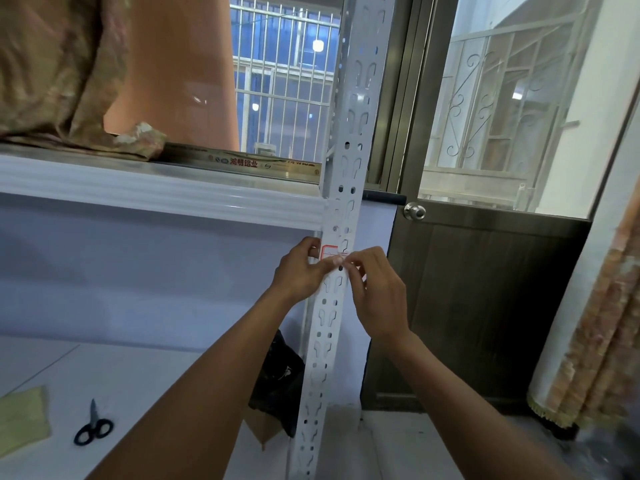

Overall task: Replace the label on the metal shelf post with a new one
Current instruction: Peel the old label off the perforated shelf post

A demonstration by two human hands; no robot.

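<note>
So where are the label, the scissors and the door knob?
label (329,251), head view, on its red-bordered face.
scissors (92,428), head view, where the black handles meet the blades.
door knob (414,212), head view, on its round metal front.

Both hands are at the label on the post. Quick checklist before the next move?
1. Label on the shelf post: ok, red-bordered, just below the shelf beam.
2. Left hand bracing the post beside the label: ok.
3. Right hand fingertips at the label's lower edge: ok.
4. Edge lifted or pressed flat: cannot tell.
5. Scissors within reach: ok, on the lower shelf.
6. Second label in view: not ok, none seen.
</note>
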